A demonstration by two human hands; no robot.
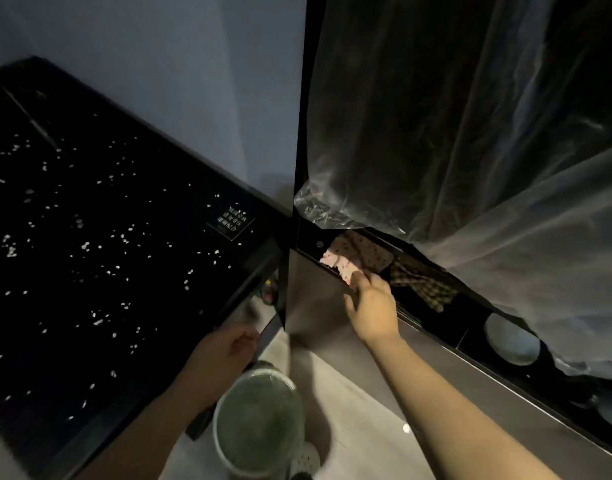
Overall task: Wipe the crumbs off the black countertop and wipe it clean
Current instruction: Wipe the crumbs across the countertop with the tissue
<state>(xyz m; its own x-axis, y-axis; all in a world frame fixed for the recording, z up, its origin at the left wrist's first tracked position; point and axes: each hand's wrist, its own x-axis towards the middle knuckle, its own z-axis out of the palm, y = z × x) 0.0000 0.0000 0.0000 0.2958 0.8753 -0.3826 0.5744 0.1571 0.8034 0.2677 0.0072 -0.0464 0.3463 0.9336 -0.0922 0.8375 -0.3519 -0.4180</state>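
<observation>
The black countertop (72, 306) fills the left of the head view, and several pale crumbs (86, 245) are scattered over it. At the right, a pink spotted cloth (342, 259) lies in a dark recessed shelf. My right hand (370, 306) reaches up to it, fingers pinching its lower corner. My left hand (225, 348) grips the counter's front edge near its right corner.
A small plaque with white writing (232, 221) sits at the counter's far right. A checked cloth (422, 284) lies beside the pink one. Clear plastic sheeting (471, 133) hangs above the shelf. White bowls (510, 339) sit further along. A round bin (259, 417) stands on the floor below.
</observation>
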